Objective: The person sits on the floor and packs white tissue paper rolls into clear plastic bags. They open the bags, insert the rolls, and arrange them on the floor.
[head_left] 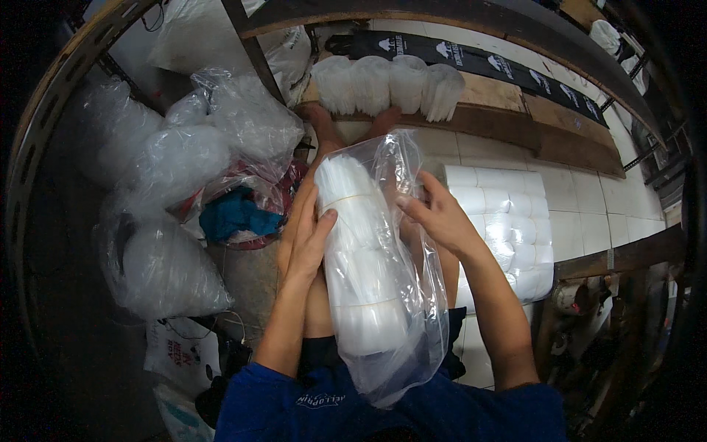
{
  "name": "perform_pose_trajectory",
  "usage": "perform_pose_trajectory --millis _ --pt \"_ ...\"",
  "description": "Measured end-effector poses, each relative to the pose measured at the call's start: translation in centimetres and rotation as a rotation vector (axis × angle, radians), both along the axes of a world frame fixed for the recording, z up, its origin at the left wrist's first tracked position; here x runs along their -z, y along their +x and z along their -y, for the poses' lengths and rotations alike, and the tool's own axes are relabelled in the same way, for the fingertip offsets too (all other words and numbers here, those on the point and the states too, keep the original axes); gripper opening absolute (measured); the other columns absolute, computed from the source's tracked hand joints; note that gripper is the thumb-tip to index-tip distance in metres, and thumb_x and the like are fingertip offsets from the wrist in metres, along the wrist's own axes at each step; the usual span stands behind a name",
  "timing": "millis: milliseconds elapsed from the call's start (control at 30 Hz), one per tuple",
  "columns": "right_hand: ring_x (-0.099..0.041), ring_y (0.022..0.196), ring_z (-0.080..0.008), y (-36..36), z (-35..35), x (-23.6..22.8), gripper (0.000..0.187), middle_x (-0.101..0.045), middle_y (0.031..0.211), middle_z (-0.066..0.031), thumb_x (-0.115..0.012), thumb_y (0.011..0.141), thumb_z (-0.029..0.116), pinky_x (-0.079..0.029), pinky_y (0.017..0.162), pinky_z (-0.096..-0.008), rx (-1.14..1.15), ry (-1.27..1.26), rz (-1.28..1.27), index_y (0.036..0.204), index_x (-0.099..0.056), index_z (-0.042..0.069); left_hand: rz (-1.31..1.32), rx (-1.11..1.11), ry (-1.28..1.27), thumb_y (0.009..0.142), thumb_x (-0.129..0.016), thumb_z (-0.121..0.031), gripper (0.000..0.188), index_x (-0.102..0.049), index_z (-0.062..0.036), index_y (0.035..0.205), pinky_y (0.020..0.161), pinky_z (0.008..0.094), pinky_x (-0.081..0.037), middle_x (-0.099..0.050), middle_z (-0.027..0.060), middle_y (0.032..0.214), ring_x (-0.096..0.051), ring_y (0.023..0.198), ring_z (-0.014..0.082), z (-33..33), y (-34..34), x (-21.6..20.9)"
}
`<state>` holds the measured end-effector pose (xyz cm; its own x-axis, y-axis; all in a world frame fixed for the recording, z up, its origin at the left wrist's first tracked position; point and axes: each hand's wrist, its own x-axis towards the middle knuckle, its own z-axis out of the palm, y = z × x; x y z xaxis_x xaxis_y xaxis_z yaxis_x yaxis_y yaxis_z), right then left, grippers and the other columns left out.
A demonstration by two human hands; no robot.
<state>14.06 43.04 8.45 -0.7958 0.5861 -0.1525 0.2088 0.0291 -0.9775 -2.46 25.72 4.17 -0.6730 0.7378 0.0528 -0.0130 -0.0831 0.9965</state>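
Observation:
Across my lap lies a clear plastic bag with a long bundle of thin white translucent pieces inside. Bands circle the bundle crosswise. My left hand is closed against the bundle's left side, its thumb on the film and its other fingers along the edge. On the right, my right hand grips the loose film of the bag, thumb toward the bundle. Part of the film hangs slack between the bundle and this hand.
A wrapped block of white bundles stands on the tiles at right. Several fanned translucent stacks line a wooden board ahead. Bulging clear bags and teal cloth are at left. A metal-framed shelf crosses overhead.

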Motion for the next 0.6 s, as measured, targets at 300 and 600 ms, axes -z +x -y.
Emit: perform_pose_trajectory --millis 300,600 --pt "-0.061 0.076 -0.0148 -5.4 0.3 -6.7 0.029 -0.066 0.086 -0.0113 -0.059 0.089 0.022 -0.048 0.069 -0.0308 0.006 0.245 -0.411 0.1 -0.062 -0.005 -0.541 0.232 -0.158 0.083 -0.07 -0.028 0.063 -0.043 0.0053 0.13 0.07 0.0305 -0.048 -0.056 0.0093 0.086 -0.057 0.077 0.0175 -2.9 4.7 -13.1" --pt "-0.036 0.056 -0.0005 -0.2 -3.1 -8.1 0.021 -0.048 0.069 0.0084 -0.056 0.094 0.02 -0.029 0.049 -0.0188 0.151 0.354 -0.319 0.103 -0.064 0.002 0.011 0.109 0.306 0.09 -0.05 -0.008 0.033 -0.053 0.002 0.121 0.046 0.0193 -0.032 -0.047 -0.0042 0.062 -0.036 0.047 0.003 -1.4 0.6 -15.9"
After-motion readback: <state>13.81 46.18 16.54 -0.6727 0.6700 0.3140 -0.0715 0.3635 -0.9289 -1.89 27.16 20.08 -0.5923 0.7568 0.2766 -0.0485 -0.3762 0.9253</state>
